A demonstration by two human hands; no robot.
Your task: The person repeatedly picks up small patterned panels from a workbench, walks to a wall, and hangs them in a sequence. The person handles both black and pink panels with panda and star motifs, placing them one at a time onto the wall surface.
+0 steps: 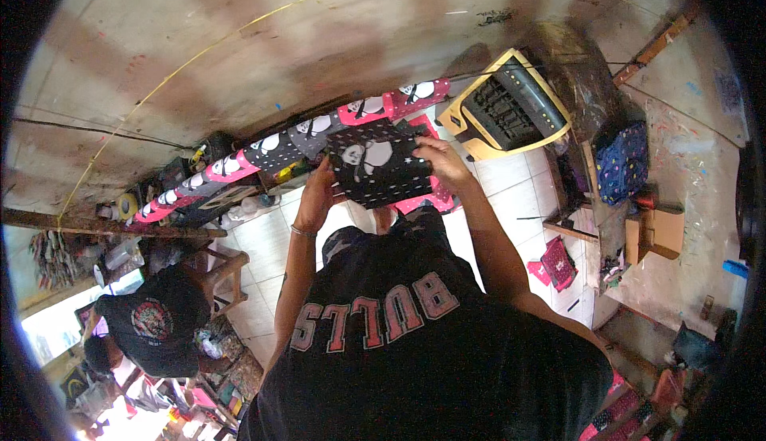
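Observation:
My left hand (315, 196) and my right hand (444, 165) hold a black panda-print fabric piece (383, 171) up in front of me. White spots are scattered over it, and a white-and-black panda shows on its face. The left fingers are closed on its left edge, the right fingers pinch its upper right side. Whether it is a flat panel or a sewn bag, I cannot tell. Just beyond it runs a row of similar panda-print pieces (309, 132) in pink, grey and black along the wall. Bright pink material (437, 192) shows partly behind the held piece.
A yellow-framed black object (511, 104) leans at the wall, right of my hands. A dark patterned backpack (622, 163) and an open cardboard box (659, 232) are farther right. Pink pieces (556, 264) lie on the white tiles. Another person (152, 321) bends at lower left beside a wooden stool (231, 277).

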